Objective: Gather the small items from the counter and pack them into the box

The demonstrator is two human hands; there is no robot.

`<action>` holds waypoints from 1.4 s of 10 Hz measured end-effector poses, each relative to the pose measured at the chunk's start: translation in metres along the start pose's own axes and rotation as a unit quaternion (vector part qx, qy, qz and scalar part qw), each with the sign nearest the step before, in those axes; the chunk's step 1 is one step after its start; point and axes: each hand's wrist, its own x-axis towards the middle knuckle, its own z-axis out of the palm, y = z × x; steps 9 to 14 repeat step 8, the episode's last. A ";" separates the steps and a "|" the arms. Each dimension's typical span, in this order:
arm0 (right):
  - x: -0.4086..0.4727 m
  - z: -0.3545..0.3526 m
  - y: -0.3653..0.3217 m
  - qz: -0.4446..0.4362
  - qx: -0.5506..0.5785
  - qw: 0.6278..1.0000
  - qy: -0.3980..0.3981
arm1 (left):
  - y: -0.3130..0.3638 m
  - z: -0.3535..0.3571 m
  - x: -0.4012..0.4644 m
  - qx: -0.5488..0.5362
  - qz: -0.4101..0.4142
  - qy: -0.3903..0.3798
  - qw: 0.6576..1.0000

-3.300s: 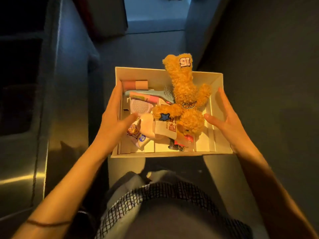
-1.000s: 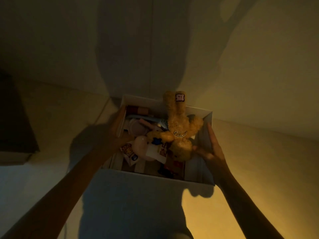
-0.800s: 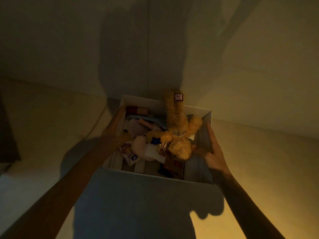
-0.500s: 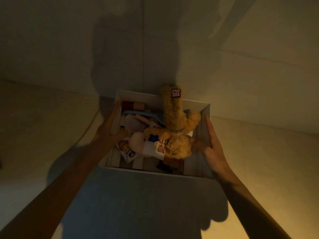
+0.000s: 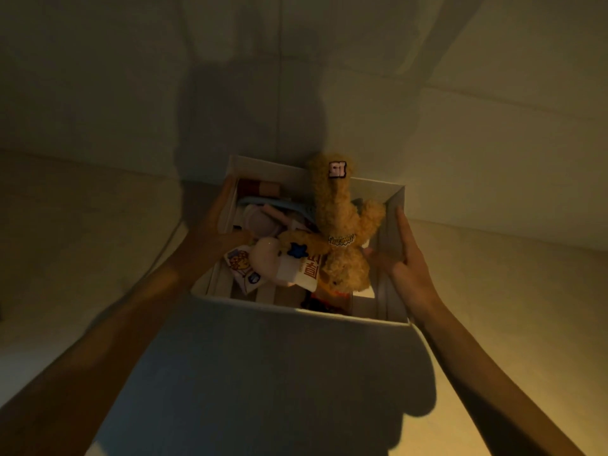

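While both hands, left hand (image 5: 217, 232) and right hand (image 5: 406, 258), clasp the box (image 5: 393, 205) walls, keep it level so the plush toy (image 5: 339, 232) stays in.

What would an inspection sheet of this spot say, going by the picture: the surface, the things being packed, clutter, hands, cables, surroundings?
Surface: pale, dimly lit surface under the box.
Job's things: white open cardboard box holding a golden-brown curly plush toy whose end pokes over the far rim, a light blue hairbrush, a cream rounded soft toy, white printed packets.
Clutter: nothing seen.
Hands: left hand grips the left wall, thumb inside; right hand grips the right wall, fingers straight along it.
Cables: a thin line left of the box, possibly a cord.
Surroundings: plain wall, shadowed.
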 end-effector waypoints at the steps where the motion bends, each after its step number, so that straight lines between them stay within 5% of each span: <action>1: 0.003 -0.001 0.001 0.005 -0.009 1.000 0.005 | 0.001 -0.002 0.002 -0.001 -0.004 0.000 1.000; 7: 0.001 -0.007 -0.015 0.046 -0.021 0.998 -0.037 | 0.016 0.000 -0.002 0.044 0.005 0.023 0.999; 8: -0.012 -0.016 -0.047 0.050 -0.141 0.987 -0.053 | 0.040 -0.008 -0.025 0.102 -0.038 0.063 0.992; 14: -0.012 -0.016 -0.047 0.050 -0.141 0.987 -0.053 | 0.040 -0.008 -0.025 0.102 -0.038 0.063 0.992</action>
